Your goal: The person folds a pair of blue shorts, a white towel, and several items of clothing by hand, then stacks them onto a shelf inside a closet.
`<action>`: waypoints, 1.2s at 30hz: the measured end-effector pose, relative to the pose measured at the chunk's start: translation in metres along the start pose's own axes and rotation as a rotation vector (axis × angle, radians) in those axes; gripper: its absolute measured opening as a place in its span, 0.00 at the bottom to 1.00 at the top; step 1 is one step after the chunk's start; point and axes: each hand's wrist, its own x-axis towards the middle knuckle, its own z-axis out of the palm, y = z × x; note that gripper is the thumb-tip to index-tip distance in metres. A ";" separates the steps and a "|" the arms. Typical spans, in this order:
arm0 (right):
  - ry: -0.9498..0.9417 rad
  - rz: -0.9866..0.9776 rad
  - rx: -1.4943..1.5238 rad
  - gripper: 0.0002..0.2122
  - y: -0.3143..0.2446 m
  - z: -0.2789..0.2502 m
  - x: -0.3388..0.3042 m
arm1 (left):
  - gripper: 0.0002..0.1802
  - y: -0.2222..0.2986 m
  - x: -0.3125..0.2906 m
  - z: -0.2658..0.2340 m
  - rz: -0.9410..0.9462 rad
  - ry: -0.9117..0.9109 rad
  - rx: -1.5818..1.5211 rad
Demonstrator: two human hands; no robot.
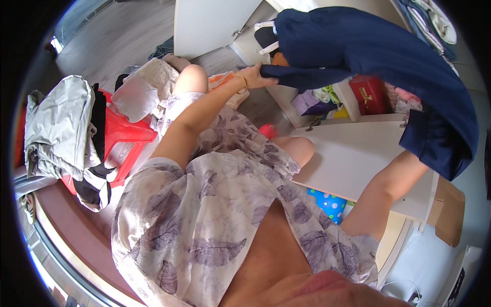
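Observation:
A long navy blue garment [353,46] stretches in an arc from the upper middle to the far right. My left hand [254,78], arm reaching forward, is closed on a narrow, sleeve- or leg-like end of it. On the right, my forearm runs up into the wide, cuff-like end of the cloth. My right hand is hidden under the fabric, so its fingers do not show. The cloth hangs in front of an open cabinet. Below it, a red box [369,96] and folded purple cloth [309,102] show inside the compartments.
White cabinet doors [353,153] stand open in front of me and at the upper left [212,25]. To my left, a red plastic stool [128,135] carries grey clothes [59,128]. Pale cloth [140,89] lies by my knee. A blue dotted item [327,204] sits below the door.

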 end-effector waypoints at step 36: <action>-0.397 0.787 -0.863 0.15 0.120 -0.086 -0.055 | 0.17 0.306 -0.140 -0.328 0.820 0.126 -0.782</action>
